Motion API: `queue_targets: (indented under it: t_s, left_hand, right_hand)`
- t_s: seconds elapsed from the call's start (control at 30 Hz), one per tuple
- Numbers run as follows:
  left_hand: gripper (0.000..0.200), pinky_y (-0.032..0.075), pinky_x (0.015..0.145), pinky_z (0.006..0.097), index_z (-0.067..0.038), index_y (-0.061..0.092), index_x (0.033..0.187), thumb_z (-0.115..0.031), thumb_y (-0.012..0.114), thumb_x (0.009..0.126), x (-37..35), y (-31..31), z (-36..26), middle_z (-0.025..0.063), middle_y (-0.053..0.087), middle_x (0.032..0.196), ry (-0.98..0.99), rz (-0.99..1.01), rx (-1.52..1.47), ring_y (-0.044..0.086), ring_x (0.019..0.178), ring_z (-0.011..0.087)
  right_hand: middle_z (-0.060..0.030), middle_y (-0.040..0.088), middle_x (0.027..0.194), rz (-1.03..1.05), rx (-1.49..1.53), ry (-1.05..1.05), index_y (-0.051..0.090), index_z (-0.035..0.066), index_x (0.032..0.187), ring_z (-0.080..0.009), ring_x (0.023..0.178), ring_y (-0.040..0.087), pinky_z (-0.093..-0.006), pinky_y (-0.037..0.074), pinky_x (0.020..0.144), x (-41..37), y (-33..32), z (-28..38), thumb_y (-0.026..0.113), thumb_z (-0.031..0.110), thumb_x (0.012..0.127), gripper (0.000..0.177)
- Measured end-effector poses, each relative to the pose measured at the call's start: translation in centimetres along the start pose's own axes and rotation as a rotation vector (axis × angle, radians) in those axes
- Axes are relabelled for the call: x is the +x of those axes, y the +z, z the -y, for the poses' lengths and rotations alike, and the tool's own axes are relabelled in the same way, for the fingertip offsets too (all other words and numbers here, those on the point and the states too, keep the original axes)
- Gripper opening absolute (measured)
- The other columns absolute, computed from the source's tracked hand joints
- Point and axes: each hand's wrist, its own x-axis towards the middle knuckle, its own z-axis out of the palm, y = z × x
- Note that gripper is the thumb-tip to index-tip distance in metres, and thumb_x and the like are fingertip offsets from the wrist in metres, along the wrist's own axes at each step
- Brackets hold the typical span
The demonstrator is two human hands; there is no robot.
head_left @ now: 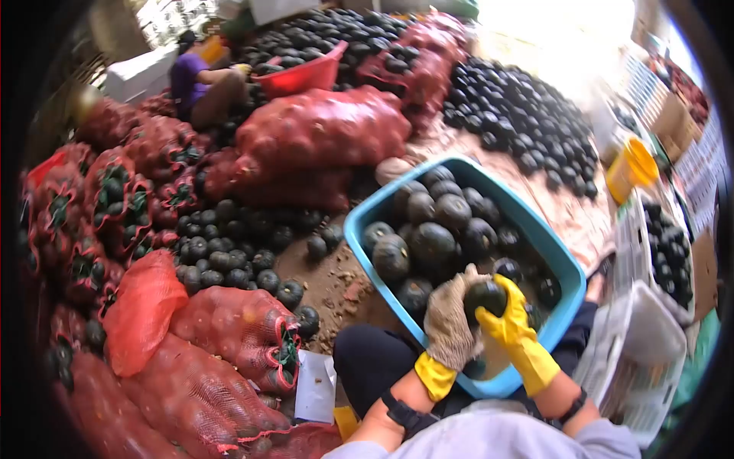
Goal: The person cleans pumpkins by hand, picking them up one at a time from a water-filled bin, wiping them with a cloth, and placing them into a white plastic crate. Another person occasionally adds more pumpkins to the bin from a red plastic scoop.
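A round dark green kabocha squash is held between my two hands, over the near part of a blue tub. My left hand, in a beige fabric glove above a yellow cuff, is closed against the squash's left side. My right hand, in a yellow rubber glove, curls round its right side. Inside the tub, more kabocha squashes are heaped toward the far left. Murky water shows around several squashes near my hands. My hands partly cover the held squash.
Red mesh sacks of squashes lie left and ahead. Loose squashes cover the floor left of the tub, and a large pile spreads beyond it. White crates and a yellow bucket stand right. Another person sits far left.
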Motion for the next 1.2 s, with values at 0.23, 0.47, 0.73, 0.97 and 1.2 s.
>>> queue_targets:
  t_s: [0.23,0.47,0.73,0.97,1.2]
  left_hand:
    - [0.062,0.053,0.104,0.0465,-0.013,0.063,0.127,-0.013,0.088,0.07,-0.9,-1.6,-0.7,0.0156,0.069,0.121,-0.166,0.1,0.021,0.064,0.117,0.0416]
    - [0.034,0.054,0.098,0.0467,-0.013,0.065,0.128,-0.007,0.064,0.094,-0.4,-1.7,0.1,0.0202,0.073,0.116,-0.167,0.135,-0.029,0.069,0.106,0.0445]
    - [0.032,0.058,0.086,0.0482,-0.014,0.065,0.126,-0.011,0.066,0.095,-1.4,-2.3,-1.5,0.0162,0.075,0.114,-0.227,-0.078,0.111,0.072,0.1,0.0402]
    - [0.054,0.056,0.1,0.0449,-0.009,0.059,0.14,-0.006,0.075,0.089,-1.7,-3.2,-1.1,0.0181,0.07,0.125,-0.349,-0.046,-0.282,0.069,0.116,0.0408]
    - [0.071,0.053,0.109,0.0443,-0.003,0.054,0.145,-0.016,0.086,0.083,-0.3,-0.4,0.6,0.0262,0.068,0.133,-0.216,-0.133,-0.072,0.067,0.124,0.0445]
  right_hand:
    - [-0.011,0.06,0.145,0.285,0.66,0.318,0.047,0.014,0.156,-0.0297,0.13,0.062,-0.0447,0.052,0.111,0.3,-2.4,-1.9,0.094,0.034,0.083,0.089]
    - [-0.0167,0.059,0.139,0.183,-0.22,-0.127,0.042,0.013,0.157,-0.0307,0.125,0.063,-0.0426,0.053,0.107,1.0,-2.5,1.7,0.087,0.022,0.075,0.094]
    - [-0.0179,0.056,0.145,-0.033,0.084,0.146,0.044,0.018,0.16,-0.0342,0.131,0.059,-0.0441,0.048,0.114,2.5,-2.2,-3.6,0.083,0.019,0.081,0.087]
    - [-0.0139,0.063,0.137,0.327,0.275,0.266,0.052,0.01,0.151,-0.0268,0.122,0.066,-0.0396,0.051,0.111,1.6,-1.3,9.4,0.077,0.026,0.096,0.063]
    - [-0.0218,0.053,0.154,-0.142,-0.338,-0.271,0.054,0.007,0.154,-0.0408,0.143,0.05,-0.0483,0.039,0.122,4.2,3.3,2.6,0.083,0.023,0.091,0.071]
